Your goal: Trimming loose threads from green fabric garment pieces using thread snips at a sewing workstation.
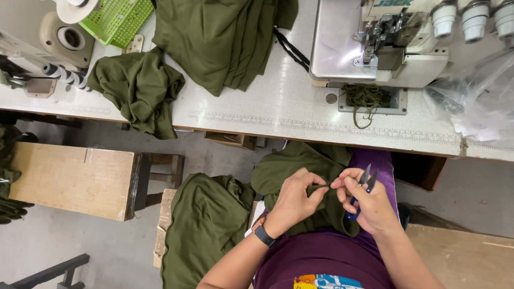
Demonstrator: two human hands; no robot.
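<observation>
My left hand (295, 200) pinches a fold of olive green fabric (300, 166) that lies in my lap. My right hand (369, 206) holds small blue-handled thread snips (363, 187), blades pointing up, and its fingertips also touch the same fold of cloth right beside my left fingers. A dark watch sits on my left wrist. More of the green fabric (206, 225) drapes down to the left over a wooden stool edge.
A white sewing table (267, 101) runs across the top with an overlock machine (375, 43) at right, folded green pieces (225, 37), a crumpled green piece (139, 88) and a green basket (118, 18). A wooden bench (75, 179) stands at left; a clear plastic bag (476, 101) at right.
</observation>
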